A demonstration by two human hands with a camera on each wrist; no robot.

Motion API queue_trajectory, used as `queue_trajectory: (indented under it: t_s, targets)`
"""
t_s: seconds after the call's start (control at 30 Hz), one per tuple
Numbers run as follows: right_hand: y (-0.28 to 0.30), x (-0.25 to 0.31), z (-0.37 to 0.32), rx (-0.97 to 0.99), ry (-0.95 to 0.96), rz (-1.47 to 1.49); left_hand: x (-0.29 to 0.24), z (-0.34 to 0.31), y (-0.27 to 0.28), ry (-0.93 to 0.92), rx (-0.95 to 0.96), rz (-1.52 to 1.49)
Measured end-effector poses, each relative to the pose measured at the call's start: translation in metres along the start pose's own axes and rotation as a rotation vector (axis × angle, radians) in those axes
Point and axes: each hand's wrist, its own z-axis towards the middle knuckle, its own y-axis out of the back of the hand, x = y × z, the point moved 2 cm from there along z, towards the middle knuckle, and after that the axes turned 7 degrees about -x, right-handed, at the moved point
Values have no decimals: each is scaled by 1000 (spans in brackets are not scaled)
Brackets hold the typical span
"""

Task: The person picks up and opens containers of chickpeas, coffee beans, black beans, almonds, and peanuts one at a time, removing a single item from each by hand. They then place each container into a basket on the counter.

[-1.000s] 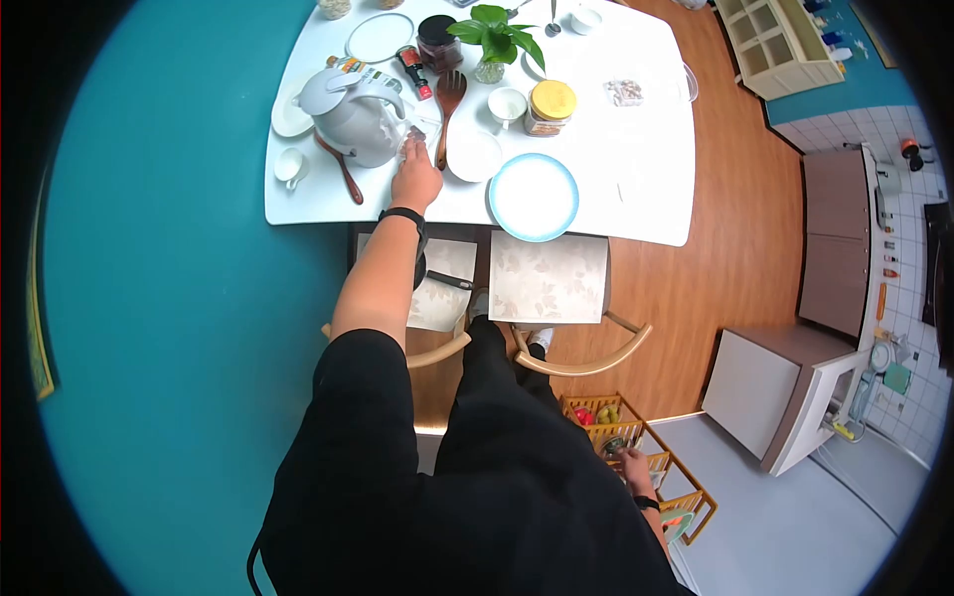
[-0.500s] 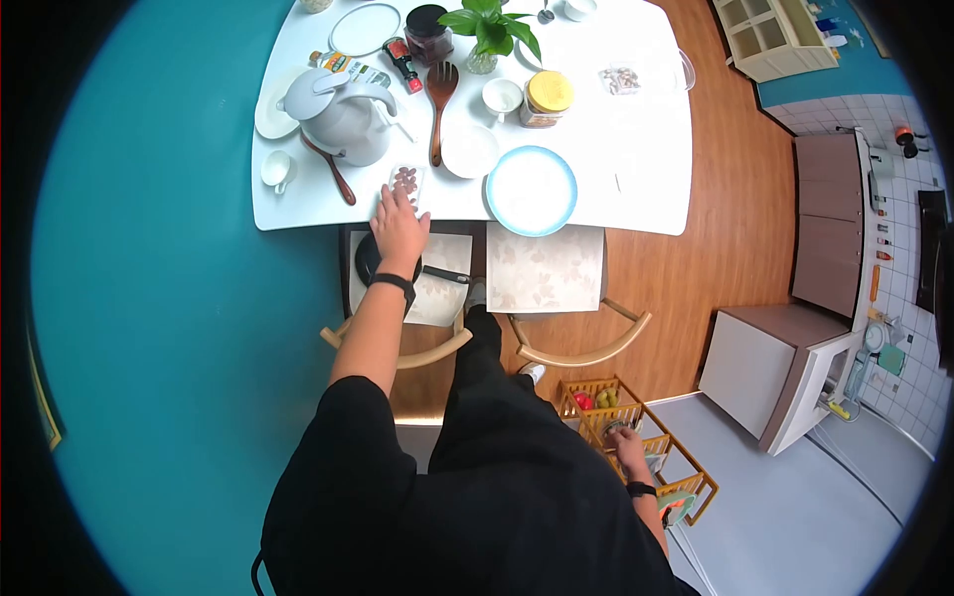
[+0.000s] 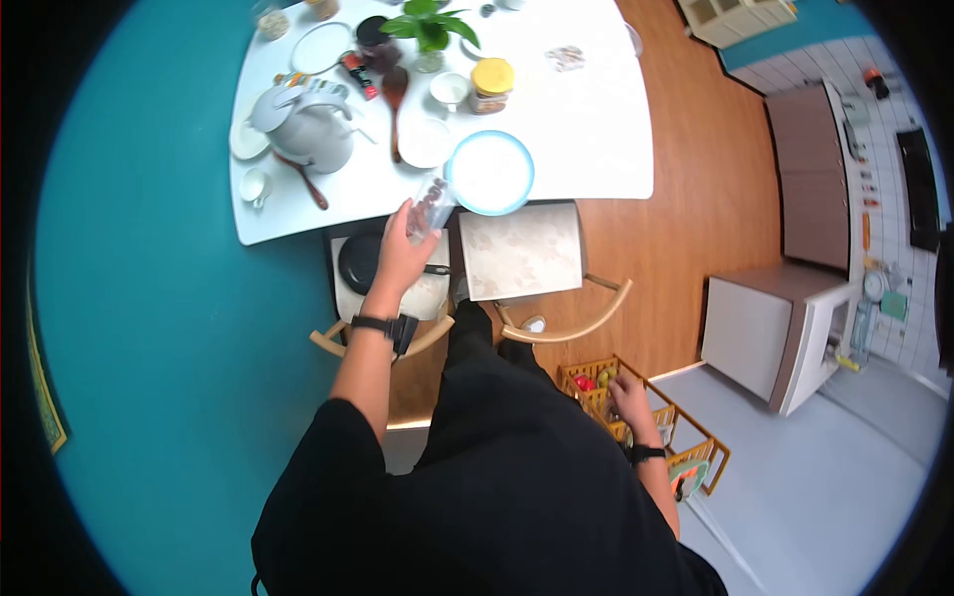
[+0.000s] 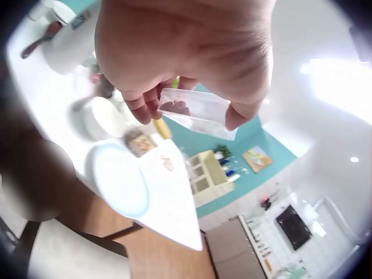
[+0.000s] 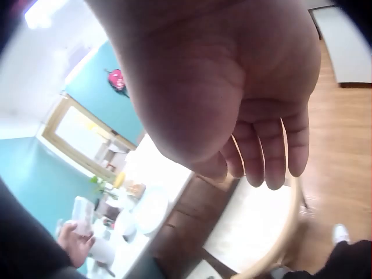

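Observation:
My left hand grips a clear plastic box by its sides, thumb on one side and fingers on the other. Several small dark reddish-brown pieces lie inside the box, which is tilted in the left wrist view and held off the table at its front edge. To its right is a white plate with a blue rim. Lower right in the head view, my right hand hangs by my side, overlapping a wooden basket rack. Its fingers are relaxed and hold nothing.
On the white table stand a grey kettle, a wooden fork, a white bowl, a yellow-lidded jar and a plant. A black frying pan lies on the left chair, beside another chair.
My left hand has reached the box, lifted it off the table and brought it right, towards the blue-rimmed plate. The right hand stays low by the basket rack. The head view has shifted.

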Motion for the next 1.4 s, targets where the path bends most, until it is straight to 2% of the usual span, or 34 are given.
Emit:
queue_trajectory:
  t_s: [0.1,0.13,0.17,0.2,0.23,0.27,0.3,0.33,0.37,0.43,0.47,0.5,0.57,0.63,0.7,0.77,0.9,1.07,1.3,1.4]
  targets:
    - [37,103,-9,-121,216,149,-110,-53,-4,-318,280,-119]
    - [50,131,-11,-167,283,181,-141,-68,-6,-371,389,-123]
    - [63,152,-8,-111,319,236,-170,-82,-12,-389,494,-188]
    - [81,182,-19,-121,407,377,-198,-93,-16,-509,540,-137]
    - [98,207,-28,-210,596,361,-223,-104,-20,-630,585,-86]
    - [116,224,-41,-296,783,336,-245,-114,-24,-689,602,-77]
    - [133,238,-57,-286,856,317,-265,-125,-28,-748,613,-65]
    - [150,245,-68,-277,943,301,-283,-135,-30,-719,661,-83]
    - [163,240,-74,-298,947,317,-301,-145,-32,-740,669,-70]
    - [178,229,-85,-259,1069,402,-330,-165,-32,-776,569,-215]
    - [185,220,-92,-254,1022,502,-334,-174,-37,-706,588,-304]
    - [193,211,-98,-262,1030,526,-338,-186,-46,-718,593,-281]
    - [208,193,-109,-412,1150,480,-345,-209,-67,-655,608,-569]
    - [221,174,-114,-463,1188,479,-350,-230,-84,-667,609,-544]
    - [234,157,-117,-499,1230,463,-353,-246,-99,-596,573,-575]
    - [246,144,-121,-652,1319,257,-361,-257,-111,-611,558,-550]
    - [249,130,-120,-671,1441,261,-372,-276,-117,-651,515,-524]
    - [256,142,-136,-752,1558,192,-374,-285,-103,-710,447,-488]
    - [247,184,-161,-829,1602,129,-361,-270,-66,-709,444,-577]
    - [243,204,-168,-810,1555,141,-351,-262,-54,-763,570,-677]
